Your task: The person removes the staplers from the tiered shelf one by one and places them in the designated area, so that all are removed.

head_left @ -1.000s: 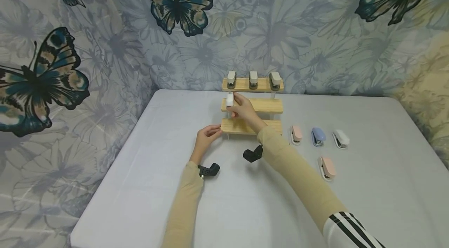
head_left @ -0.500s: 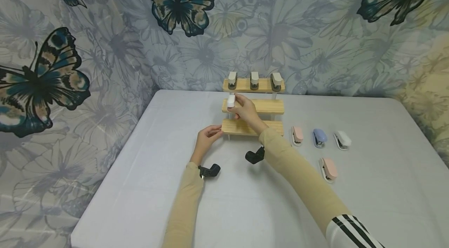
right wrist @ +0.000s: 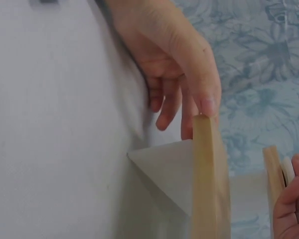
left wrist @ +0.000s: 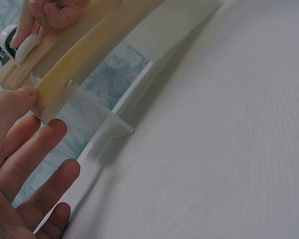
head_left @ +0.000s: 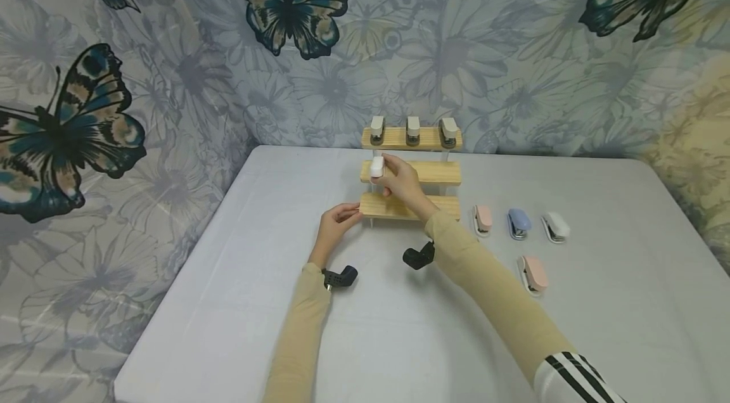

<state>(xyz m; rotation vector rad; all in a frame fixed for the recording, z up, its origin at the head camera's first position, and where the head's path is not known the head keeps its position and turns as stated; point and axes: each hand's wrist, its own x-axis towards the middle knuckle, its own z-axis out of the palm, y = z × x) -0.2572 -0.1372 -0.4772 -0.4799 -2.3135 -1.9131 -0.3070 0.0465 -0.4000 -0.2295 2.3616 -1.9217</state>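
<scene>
A three-tier wooden display stand (head_left: 410,206) stands at the back of the table. My right hand (head_left: 403,181) grips a small white stapler (head_left: 377,166) at the left end of the middle tier. In the right wrist view the stapler's base (right wrist: 288,170) lies right at the board, fingers around its side. My left hand (head_left: 336,225) pinches the left end of the lowest tier (left wrist: 57,92), thumb on top and index finger beneath, the other fingers spread below.
Three pale staplers (head_left: 413,129) stand in a row on the top tier. Right of the stand lie a pink stapler (head_left: 483,219), a blue stapler (head_left: 519,223) and a white stapler (head_left: 556,226). Nearer sits another pink stapler (head_left: 533,274). A patterned cloth (head_left: 445,54) hangs behind.
My right hand and the white stapler have shifted very slightly toward the front of the middle tier. The left hand keeps its place on the lowest tier.
</scene>
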